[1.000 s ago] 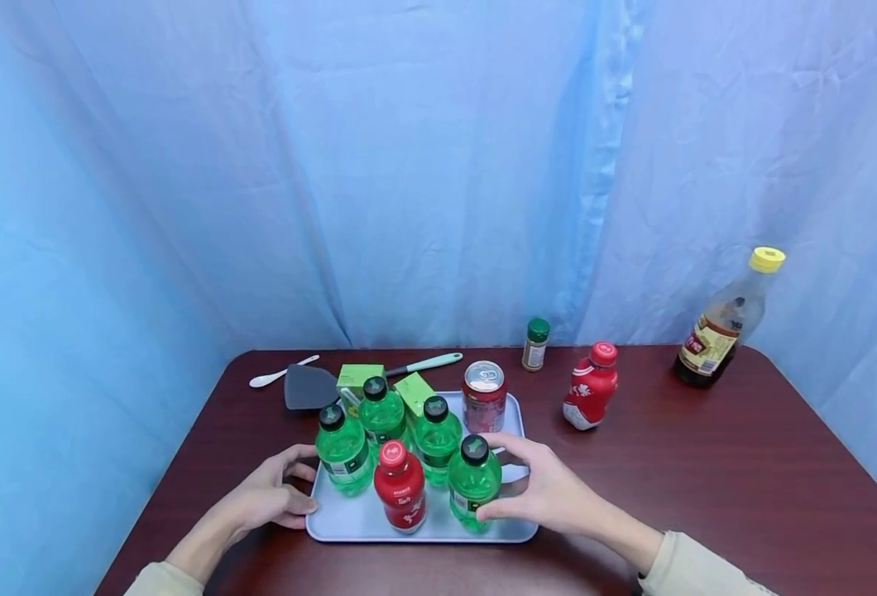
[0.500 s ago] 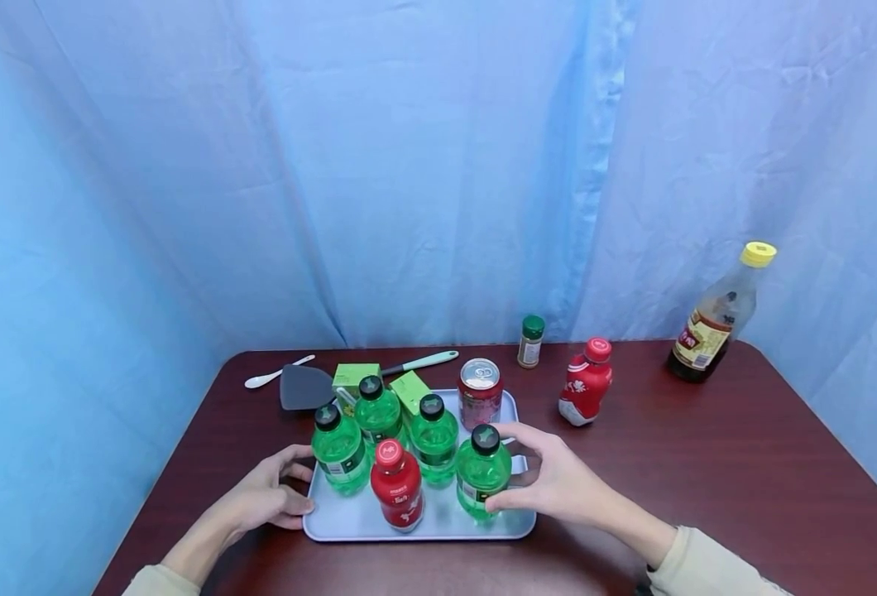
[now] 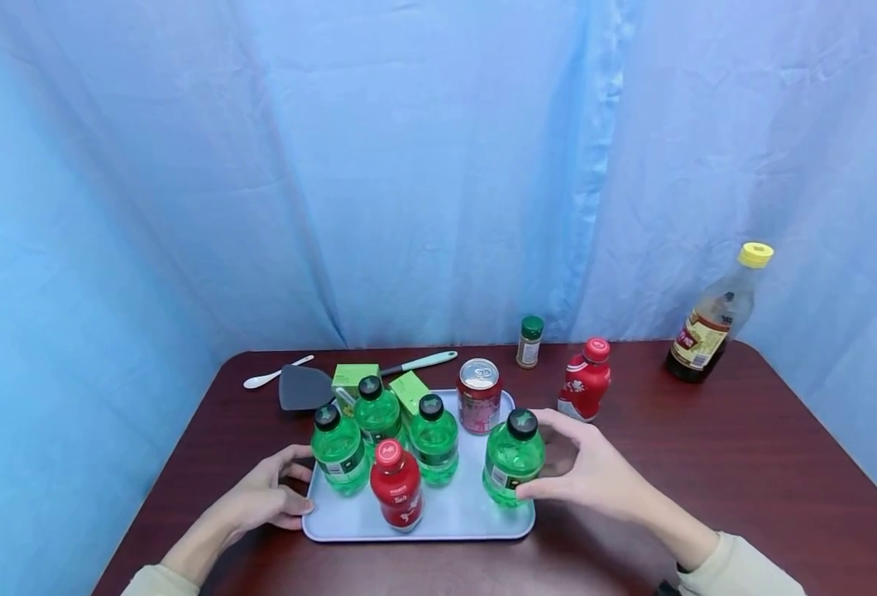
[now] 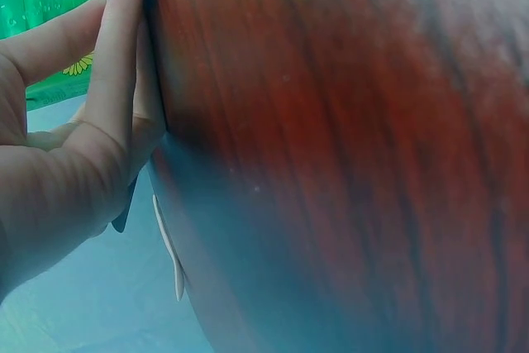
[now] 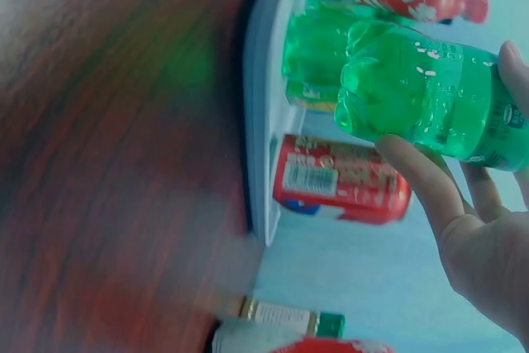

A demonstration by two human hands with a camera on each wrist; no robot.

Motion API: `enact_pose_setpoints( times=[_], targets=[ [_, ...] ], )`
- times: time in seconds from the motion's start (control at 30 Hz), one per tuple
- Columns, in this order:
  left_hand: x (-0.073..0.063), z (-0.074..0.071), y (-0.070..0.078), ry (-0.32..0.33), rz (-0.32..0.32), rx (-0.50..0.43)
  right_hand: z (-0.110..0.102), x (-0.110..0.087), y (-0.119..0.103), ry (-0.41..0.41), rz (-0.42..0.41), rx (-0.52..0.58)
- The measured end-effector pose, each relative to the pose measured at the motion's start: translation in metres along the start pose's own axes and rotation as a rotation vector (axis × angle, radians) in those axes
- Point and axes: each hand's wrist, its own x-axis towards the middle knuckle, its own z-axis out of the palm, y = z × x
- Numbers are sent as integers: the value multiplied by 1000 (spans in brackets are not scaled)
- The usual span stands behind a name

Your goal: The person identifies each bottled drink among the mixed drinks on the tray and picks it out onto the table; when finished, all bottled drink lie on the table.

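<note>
My right hand [image 3: 587,468] grips a green soda bottle [image 3: 511,463] with a black cap, fingers behind it and thumb in front. In the right wrist view this bottle [image 5: 421,93] hangs in the air, its base clear of the tray. My left hand [image 3: 270,488] holds the left edge of the pale tray [image 3: 453,517], and the left wrist view has its fingers [image 4: 120,55] against the rim. On the tray stand three more green bottles [image 3: 427,447], a red bottle [image 3: 397,492], a red can [image 3: 479,406] and green boxes [image 3: 411,389].
Behind the tray lie a spatula [image 3: 304,389] and a white spoon [image 3: 263,380]. To its right are a green-capped spice jar [image 3: 529,343], another red bottle [image 3: 586,381] and a yellow-capped dark sauce bottle [image 3: 706,331]. Blue curtains [image 3: 438,165] hang behind the brown table [image 3: 706,455].
My right hand has raised the green bottle and carried it rightward, to the right end of the tray. My left hand has stayed at the tray's edge.
</note>
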Motion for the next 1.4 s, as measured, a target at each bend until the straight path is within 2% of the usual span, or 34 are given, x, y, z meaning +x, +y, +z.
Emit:
enact_pose_setpoints(
  times=[0.3, 0.53, 0.67, 0.9, 1.13, 1.4],
  targets=[
    [-2, 1, 1, -8, 4, -1, -28, -16, -6, 48, -12, -22],
    [-3, 0, 4, 12, -6, 9, -60, -29, -8, 185, 5, -215],
    [-4, -2, 4, 3, -2, 8, -78, -36, -6, 258, 4, -283],
    [-2, -2, 3, -20, 9, 4, -109, -48, 5, 359, 67, -350],
    [-2, -2, 3, -14, 6, 0, -133, -50, 24, 483, 74, -464],
    [-2, -1, 3, -11, -2, 2, -148, -51, 40, 523, 131, -503]
  ],
)
